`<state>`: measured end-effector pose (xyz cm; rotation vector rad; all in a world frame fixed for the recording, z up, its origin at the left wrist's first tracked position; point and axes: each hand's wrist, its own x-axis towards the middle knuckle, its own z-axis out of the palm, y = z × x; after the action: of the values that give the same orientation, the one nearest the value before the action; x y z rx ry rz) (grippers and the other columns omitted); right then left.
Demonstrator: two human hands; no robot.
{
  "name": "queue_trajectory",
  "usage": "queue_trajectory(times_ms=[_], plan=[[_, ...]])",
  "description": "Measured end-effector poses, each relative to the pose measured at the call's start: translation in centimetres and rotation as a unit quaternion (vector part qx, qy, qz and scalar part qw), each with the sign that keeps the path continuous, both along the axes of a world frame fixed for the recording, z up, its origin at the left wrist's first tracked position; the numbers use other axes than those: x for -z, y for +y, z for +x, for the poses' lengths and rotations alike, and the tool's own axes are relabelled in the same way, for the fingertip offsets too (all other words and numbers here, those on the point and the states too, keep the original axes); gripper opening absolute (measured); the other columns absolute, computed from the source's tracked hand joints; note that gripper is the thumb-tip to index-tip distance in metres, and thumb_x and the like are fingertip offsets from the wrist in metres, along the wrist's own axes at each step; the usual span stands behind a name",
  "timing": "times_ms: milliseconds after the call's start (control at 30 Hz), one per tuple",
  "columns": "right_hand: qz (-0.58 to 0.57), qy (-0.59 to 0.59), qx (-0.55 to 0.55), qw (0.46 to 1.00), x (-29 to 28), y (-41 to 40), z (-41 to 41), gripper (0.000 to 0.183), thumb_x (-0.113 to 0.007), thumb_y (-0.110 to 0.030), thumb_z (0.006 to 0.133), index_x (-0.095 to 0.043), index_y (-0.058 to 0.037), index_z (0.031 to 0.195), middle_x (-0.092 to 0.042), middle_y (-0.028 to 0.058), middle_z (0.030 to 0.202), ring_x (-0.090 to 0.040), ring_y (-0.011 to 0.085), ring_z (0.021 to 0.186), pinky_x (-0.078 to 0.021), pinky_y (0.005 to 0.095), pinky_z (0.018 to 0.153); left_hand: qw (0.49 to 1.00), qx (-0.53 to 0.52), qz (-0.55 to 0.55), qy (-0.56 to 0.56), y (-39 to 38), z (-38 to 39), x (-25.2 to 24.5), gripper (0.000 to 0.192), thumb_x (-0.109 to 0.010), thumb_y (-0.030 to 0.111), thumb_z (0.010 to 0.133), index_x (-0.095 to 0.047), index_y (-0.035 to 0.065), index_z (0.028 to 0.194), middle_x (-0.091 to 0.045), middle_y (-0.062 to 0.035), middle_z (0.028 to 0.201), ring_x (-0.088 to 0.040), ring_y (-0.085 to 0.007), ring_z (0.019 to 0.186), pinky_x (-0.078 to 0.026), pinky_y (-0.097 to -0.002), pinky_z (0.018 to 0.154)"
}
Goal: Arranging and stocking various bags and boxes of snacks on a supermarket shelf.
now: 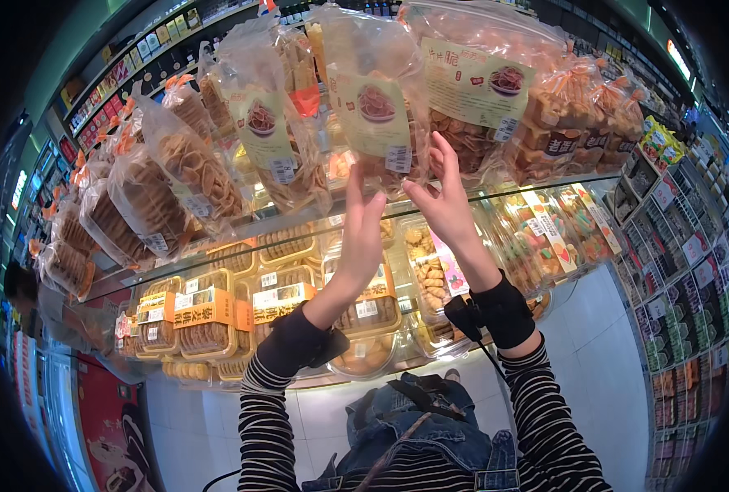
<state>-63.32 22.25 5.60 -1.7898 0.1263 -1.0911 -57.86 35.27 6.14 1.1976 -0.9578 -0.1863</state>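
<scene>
A clear plastic bag of thin snack slices [373,117] with a pale green label stands upright on the top glass shelf, straight before me. My left hand [364,227] is at its lower left corner, fingers extended and thumb apart from the index finger. At the lower right corner is my right hand [444,197], its thumb near the bag's bottom and its fingers spread along the side. Neither hand visibly grips the bag; light contact is possible. A similar bag [272,141] stands to the left, and a larger zip bag [475,92] is close behind my right fingers.
Bags of biscuits [155,197] line the shelf's left side; bagged cakes [561,129] stand right. Beneath the glass shelf edge [229,249] are plastic boxes of cookies [204,320] and candy trays [542,234]. A wire rack of packets [678,295] rises at right. Another person [23,286] is at far left.
</scene>
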Motion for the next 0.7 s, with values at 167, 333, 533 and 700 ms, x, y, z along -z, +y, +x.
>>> queue_trajectory(times_ms=[167,333,533,700], plan=[[0.021,0.003,-0.035,0.999,-0.1,0.4,0.2,0.073,-0.063,-0.008,0.071,-0.024,-0.0036,0.133,-0.036,0.0203,0.128,-0.039,0.0296,0.118,-0.0316,0.0363,0.098,0.997,0.024,-0.027,0.069,-1.0,1.5,1.4,0.058,-0.036,0.024,0.090,-0.015,-0.0016,0.137,-0.020,-0.0128,0.141,-0.019,-0.0206,0.131,-0.016,-0.0348,0.106],[0.017,0.010,-0.028,0.999,0.3,0.2,0.6,0.073,-0.059,-0.002,0.073,-0.023,-0.0124,0.136,-0.038,0.0096,0.123,-0.041,0.0181,0.110,-0.0420,0.0287,0.082,0.989,0.054,-0.091,0.104,-1.5,2.0,0.8,0.054,-0.036,0.023,0.089,-0.021,0.0002,0.135,-0.026,-0.0113,0.138,-0.025,-0.0192,0.127,-0.019,-0.0363,0.105],[-0.003,0.019,-0.026,0.999,0.0,0.1,1.6,0.074,-0.059,-0.003,0.072,-0.022,-0.0119,0.135,-0.038,0.0103,0.125,-0.042,0.0198,0.111,-0.0418,0.0299,0.083,0.988,0.063,-0.097,0.104,-1.8,3.1,1.7,0.052,-0.037,0.023,0.088,-0.024,0.0012,0.134,-0.030,-0.0098,0.135,-0.029,-0.0190,0.125,-0.019,-0.0372,0.104],[-0.001,0.008,-0.032,0.999,0.2,0.0,2.0,0.074,-0.059,-0.004,0.073,-0.021,-0.0112,0.136,-0.039,0.0119,0.124,-0.041,0.0210,0.112,-0.0414,0.0317,0.084,0.990,0.044,-0.091,0.096,-2.1,3.1,1.6,0.053,-0.037,0.022,0.088,-0.023,0.0012,0.134,-0.031,-0.0102,0.134,-0.030,-0.0187,0.124,-0.020,-0.0361,0.104]])
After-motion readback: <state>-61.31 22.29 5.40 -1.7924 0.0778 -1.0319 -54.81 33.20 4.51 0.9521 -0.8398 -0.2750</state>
